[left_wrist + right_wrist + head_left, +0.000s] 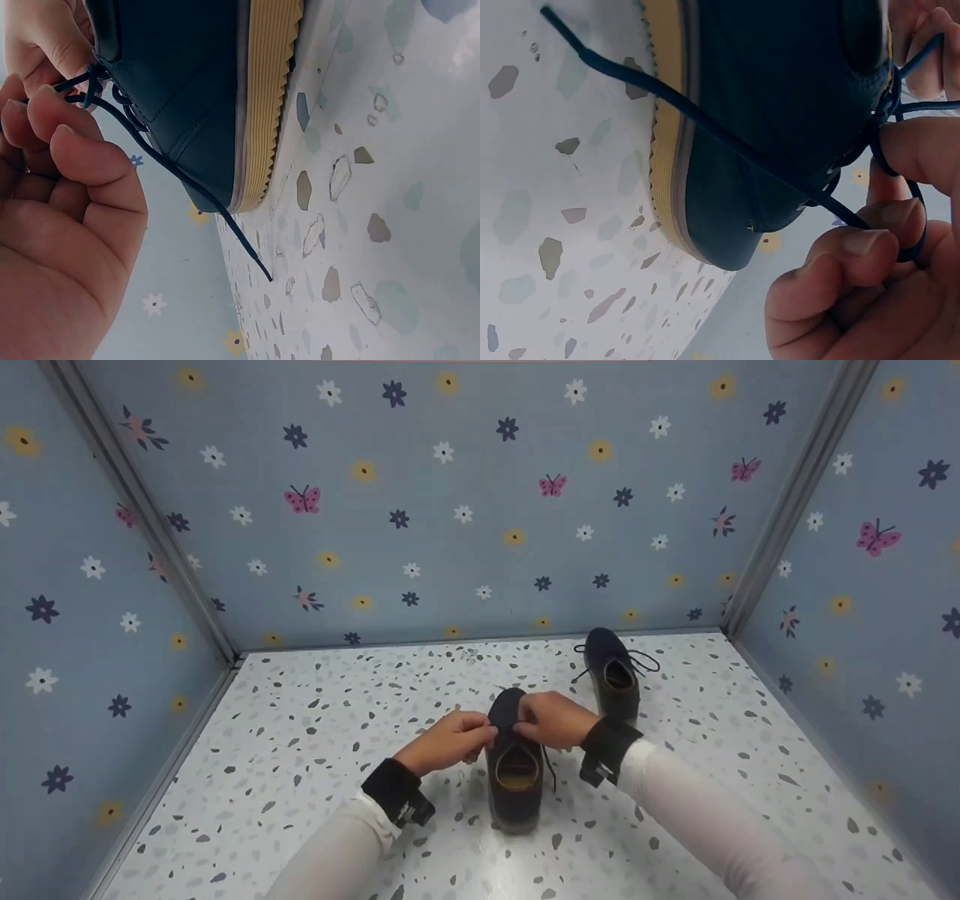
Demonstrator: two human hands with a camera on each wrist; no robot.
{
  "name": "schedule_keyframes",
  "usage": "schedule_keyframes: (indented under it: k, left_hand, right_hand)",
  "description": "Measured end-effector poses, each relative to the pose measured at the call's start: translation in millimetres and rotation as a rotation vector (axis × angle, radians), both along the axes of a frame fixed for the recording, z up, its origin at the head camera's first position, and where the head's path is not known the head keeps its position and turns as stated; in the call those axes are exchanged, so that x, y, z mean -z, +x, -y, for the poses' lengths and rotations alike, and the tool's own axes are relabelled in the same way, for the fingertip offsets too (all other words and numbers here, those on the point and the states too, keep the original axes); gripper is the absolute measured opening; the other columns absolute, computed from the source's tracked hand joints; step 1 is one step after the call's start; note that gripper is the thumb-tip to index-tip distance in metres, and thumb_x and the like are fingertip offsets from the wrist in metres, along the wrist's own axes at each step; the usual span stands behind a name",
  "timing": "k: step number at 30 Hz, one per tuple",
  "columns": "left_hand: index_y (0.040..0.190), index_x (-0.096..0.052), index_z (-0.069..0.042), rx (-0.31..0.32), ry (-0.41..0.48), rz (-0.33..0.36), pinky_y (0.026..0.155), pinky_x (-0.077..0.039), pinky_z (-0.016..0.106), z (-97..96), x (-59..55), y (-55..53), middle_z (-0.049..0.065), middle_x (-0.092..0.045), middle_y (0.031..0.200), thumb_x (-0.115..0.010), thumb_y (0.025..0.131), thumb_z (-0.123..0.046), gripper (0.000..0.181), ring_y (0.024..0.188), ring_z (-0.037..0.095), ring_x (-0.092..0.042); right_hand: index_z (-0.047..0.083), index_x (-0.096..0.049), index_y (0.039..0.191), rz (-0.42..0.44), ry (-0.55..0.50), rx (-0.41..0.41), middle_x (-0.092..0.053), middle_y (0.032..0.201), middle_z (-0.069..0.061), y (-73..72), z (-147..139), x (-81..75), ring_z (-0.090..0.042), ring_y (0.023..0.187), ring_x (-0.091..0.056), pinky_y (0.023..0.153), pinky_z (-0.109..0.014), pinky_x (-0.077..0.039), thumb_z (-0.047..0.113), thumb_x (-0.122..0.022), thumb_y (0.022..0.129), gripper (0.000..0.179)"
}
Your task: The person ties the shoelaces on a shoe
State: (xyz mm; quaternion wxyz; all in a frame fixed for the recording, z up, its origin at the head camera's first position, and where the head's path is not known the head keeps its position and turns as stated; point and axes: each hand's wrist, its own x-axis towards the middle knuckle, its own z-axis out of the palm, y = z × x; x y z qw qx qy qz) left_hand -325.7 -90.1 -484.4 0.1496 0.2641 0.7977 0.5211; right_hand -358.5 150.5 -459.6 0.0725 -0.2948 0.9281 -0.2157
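A dark blue shoe (516, 808) with a ribbed tan sole (671, 150) stands on the speckled surface, toe pointing away from me. Its laces are knotted at the throat. My left hand (450, 739) pinches part of the shoelace (202, 191) over the left side of the shoe, and one lace end dangles past the fingers. On the other side, my right hand (556, 718) holds a loop of the same shoelace (727, 142) between thumb and curled fingers, with its loose end trailing across the shoe's side. The exact grip of the left fingertips is partly hidden.
A second dark shoe (619, 701), its lace (645, 660) spread loosely to both sides, stands farther back on the right. Blue flowered panels (465, 547) enclose the white speckled surface (300, 780) at the back and both sides.
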Motion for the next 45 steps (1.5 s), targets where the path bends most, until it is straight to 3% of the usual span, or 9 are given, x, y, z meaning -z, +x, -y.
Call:
schedule_keyframes:
  k: [6,15,23,28,33,37,45]
  left_hand:
    - [0.092,-0.070,0.001,0.022,-0.036,-0.006,0.058,-0.043,0.024,3.1,2.0,3.3,-0.005,-0.058,0.071,-0.059,0.106,-0.027,0.033,0.062,0.012,-0.053]
    - [0.086,-0.069,0.000,0.076,-0.063,-0.025,0.061,-0.048,0.023,1.1,2.2,6.6,-0.002,-0.067,0.078,-0.061,0.103,-0.024,0.030,0.068,0.011,-0.061]
    - [0.081,-0.065,0.001,0.081,-0.062,-0.022,0.061,-0.048,0.023,0.0,2.8,7.3,0.010,-0.070,0.080,-0.063,0.102,-0.025,0.033,0.069,0.016,-0.062]
    - [0.083,-0.067,0.001,0.083,-0.064,-0.033,0.061,-0.048,0.023,-0.6,2.5,7.6,0.019,-0.071,0.083,-0.063,0.102,-0.024,0.031,0.067,0.013,-0.061]
    - [0.088,-0.071,-0.002,0.089,-0.073,-0.030,0.062,-0.048,0.023,-0.5,3.1,7.2,0.015,-0.073,0.085,-0.062,0.102,-0.025,0.028,0.068,0.012,-0.061]
    - [0.087,-0.070,-0.002,0.084,-0.074,-0.028,0.061,-0.047,0.023,-0.2,4.3,6.4,0.009,-0.070,0.081,-0.063,0.102,-0.025,0.028,0.068,0.012,-0.061]
    - [0.087,-0.070,-0.003,0.080,-0.083,-0.038,0.061,-0.048,0.023,-0.3,2.8,7.2,0.016,-0.072,0.083,-0.061,0.103,-0.025,0.029,0.068,0.015,-0.061]
  right_hand:
    - [0.014,-0.060,0.085,-0.015,0.011,0.051,-0.062,0.075,0.002,5.2,2.2,2.2,-0.013,0.065,-0.057,0.061,-0.030,-0.047,0.025,-0.070,0.099,0.021]
    - [0.016,-0.058,0.082,-0.074,-0.007,0.039,-0.056,0.071,0.005,7.1,2.0,8.7,-0.011,0.063,-0.053,0.061,-0.029,-0.044,0.027,-0.069,0.100,0.023]
    - [0.014,-0.063,0.086,0.025,-0.066,0.034,-0.064,0.080,0.002,2.1,-2.7,8.0,-0.012,0.072,-0.058,0.069,-0.031,-0.049,0.023,-0.070,0.099,0.017]
    - [0.012,-0.065,0.088,0.093,-0.092,0.029,-0.062,0.078,0.002,1.8,-5.6,4.9,-0.011,0.067,-0.058,0.063,-0.029,-0.049,0.019,-0.069,0.096,0.011]
    - [0.011,-0.066,0.092,0.211,-0.127,0.034,-0.062,0.073,0.002,1.9,-10.1,1.2,-0.011,0.053,-0.056,0.049,-0.026,-0.046,0.017,-0.064,0.095,0.007]
    - [0.012,-0.066,0.096,0.285,-0.147,0.029,-0.063,0.073,0.002,1.3,-13.8,-0.5,-0.011,0.053,-0.056,0.044,-0.024,-0.046,0.018,-0.062,0.095,0.008]
    - [0.011,-0.067,0.098,0.308,-0.165,-0.004,-0.066,0.074,0.001,0.7,-17.2,-3.0,-0.011,0.055,-0.059,0.046,-0.024,-0.048,0.022,-0.061,0.100,0.012]
